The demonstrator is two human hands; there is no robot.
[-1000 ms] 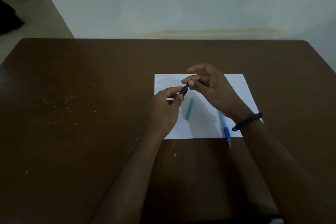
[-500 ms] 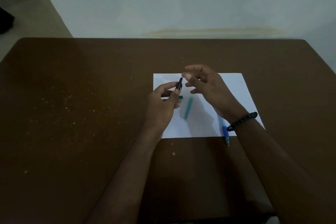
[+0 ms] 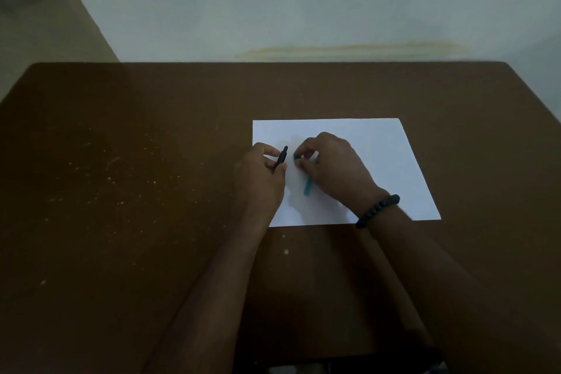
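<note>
A white sheet of paper lies on the brown table. My left hand grips a short black pen part that points up and away, at the sheet's left edge. My right hand is down on the paper, its fingertips pinching a small teal piece. A teal pen barrel lies on the paper, its far end hidden under my right hand. The two hands are a little apart.
A black bead bracelet sits on my right wrist. Pale specks dot the table's left half. A light wall rises right behind the table's far edge, and floor shows at the far left.
My right hand has left the black part and dropped onto the paper at the small teal piece. My left hand keeps the black part and has sunk lower. The blue pen is now hidden.
</note>
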